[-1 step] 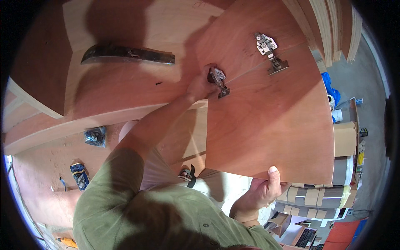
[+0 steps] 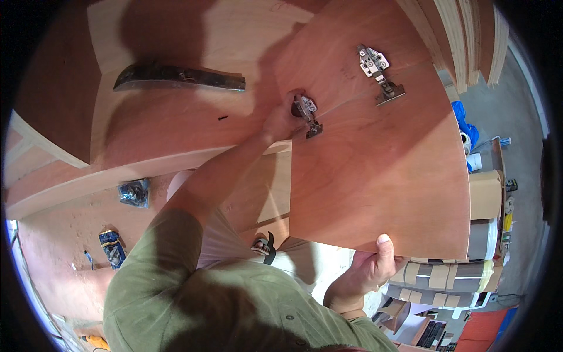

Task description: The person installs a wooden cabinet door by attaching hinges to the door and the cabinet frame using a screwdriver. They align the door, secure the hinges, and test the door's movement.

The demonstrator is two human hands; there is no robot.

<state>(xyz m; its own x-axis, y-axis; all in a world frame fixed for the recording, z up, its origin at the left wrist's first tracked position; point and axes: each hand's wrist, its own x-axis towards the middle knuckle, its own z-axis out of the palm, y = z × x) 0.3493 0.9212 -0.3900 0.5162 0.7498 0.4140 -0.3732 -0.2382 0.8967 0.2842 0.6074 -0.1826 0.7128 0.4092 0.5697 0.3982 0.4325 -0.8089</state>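
Observation:
A reddish plywood cabinet door [image 2: 381, 176] stands open against the side panel, joined by two metal hinges. My left hand [image 2: 285, 121] is closed at the nearer cabinet hinge [image 2: 306, 111], its fingertips partly hidden behind the metal. Farther right, the other cabinet hinge [image 2: 375, 67] bridges door and panel. With the thumb on top and fingers underneath, my right hand [image 2: 375, 267] grips the door's near edge. Inside the cabinet, left of my left hand, lie a dark curved blade [image 2: 182, 77] and a small black screw [image 2: 223, 118].
A plastic bag of dark parts [image 2: 134, 192] and a blue-black packet [image 2: 111, 247] lie on the wooden surface at left. Plywood sheets [image 2: 469, 41] stand at upper right. Cardboard-wrapped stock [image 2: 440, 277] is stacked beyond the door. An orange tool [image 2: 95, 341] shows at lower left.

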